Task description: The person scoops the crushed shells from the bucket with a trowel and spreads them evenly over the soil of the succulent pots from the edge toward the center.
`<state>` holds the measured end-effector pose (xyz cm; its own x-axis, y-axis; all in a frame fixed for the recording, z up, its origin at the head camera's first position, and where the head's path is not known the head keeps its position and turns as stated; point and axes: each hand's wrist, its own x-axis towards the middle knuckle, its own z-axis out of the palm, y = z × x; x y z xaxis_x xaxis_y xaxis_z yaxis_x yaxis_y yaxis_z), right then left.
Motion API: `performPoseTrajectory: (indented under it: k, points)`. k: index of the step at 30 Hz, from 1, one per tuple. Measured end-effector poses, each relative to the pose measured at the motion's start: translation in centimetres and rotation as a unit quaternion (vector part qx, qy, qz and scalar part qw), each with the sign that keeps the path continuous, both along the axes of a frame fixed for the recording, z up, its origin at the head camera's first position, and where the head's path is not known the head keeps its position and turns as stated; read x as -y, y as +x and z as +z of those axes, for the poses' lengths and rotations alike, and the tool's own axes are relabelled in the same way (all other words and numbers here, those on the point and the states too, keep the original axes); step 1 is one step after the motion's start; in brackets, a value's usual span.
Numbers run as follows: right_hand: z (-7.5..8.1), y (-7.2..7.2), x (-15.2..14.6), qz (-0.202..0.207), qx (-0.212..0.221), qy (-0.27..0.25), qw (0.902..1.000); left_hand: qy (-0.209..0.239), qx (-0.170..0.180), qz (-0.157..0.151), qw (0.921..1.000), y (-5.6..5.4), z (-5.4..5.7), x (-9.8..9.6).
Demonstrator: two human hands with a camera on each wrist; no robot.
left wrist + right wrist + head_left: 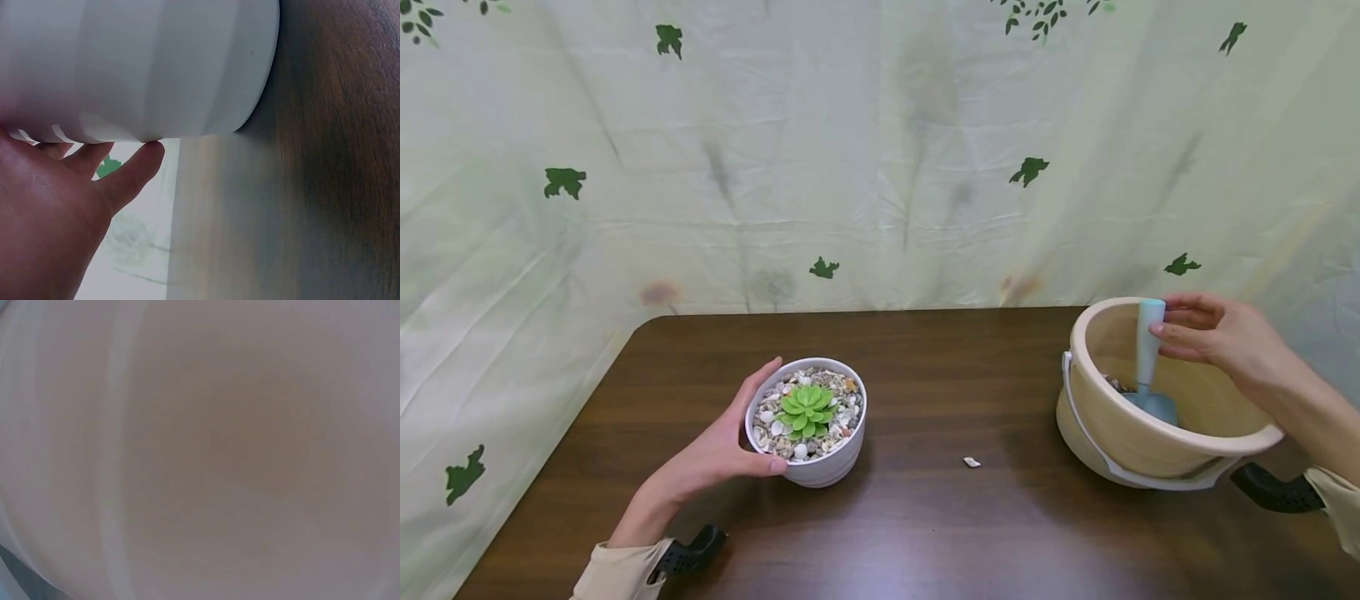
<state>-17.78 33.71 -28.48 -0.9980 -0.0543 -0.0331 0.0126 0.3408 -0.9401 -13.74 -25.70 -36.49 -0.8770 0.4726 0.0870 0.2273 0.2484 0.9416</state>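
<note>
On the left of the table, a white ribbed pot (827, 473) holds a green succulent (807, 410) set among small pebbles and shell bits (767, 415). My left hand (730, 437) holds the pot's left side, thumb at the front and fingers toward the back. In the left wrist view, fingers (140, 172) press against the pot wall (156, 69), whose base meets the table. At the right, my right hand (1213, 333) holds the light blue handle of a small trowel (1147, 350) between thumb and fingers. Its blade points down inside a cream bucket (1090, 425).
A small whitish stone chip (972, 462) lies between pot and bucket on the brown wooden table (925, 392). The bucket's pale handle (1093, 442) hangs down its front, and some pebbles (1116, 384) show inside. Behind the table hangs a leaf-patterned curtain (880, 167). The bucket's wall (250, 456) fills the right wrist view.
</note>
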Motion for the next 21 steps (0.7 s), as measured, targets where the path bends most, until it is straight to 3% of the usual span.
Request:
performPoseTrajectory:
  k: [5, 9, 12, 16, 21]
  points:
    - [0.1, 0.4, -0.1, 0.002, -0.025, -0.082, 0.9963, -0.005, 0.001, 0.002, 1.0000, 0.0, 0.0, -0.1]
    - [0.2, 1.2, 0.4, -0.028, -0.072, -0.093, 0.9927, -0.007, 0.002, 0.003, 1.0000, 0.0, 0.0, -0.1]
    - [0.4, 1.9, 1.1, -0.041, -0.114, -0.152, 0.9810, -0.007, 0.003, 0.003, 1.0000, 0.0, 0.0, 0.0]
    - [0.6, 3.1, 2.5, -0.026, -0.175, -0.233, 0.9561, -0.009, 0.003, 0.005, 0.9999, -0.1, 0.0, 0.1]
    - [0.9, 4.6, 4.6, -0.007, -0.209, -0.254, 0.9443, -0.014, -0.001, 0.002, 0.9999, -0.2, 0.0, 0.3]
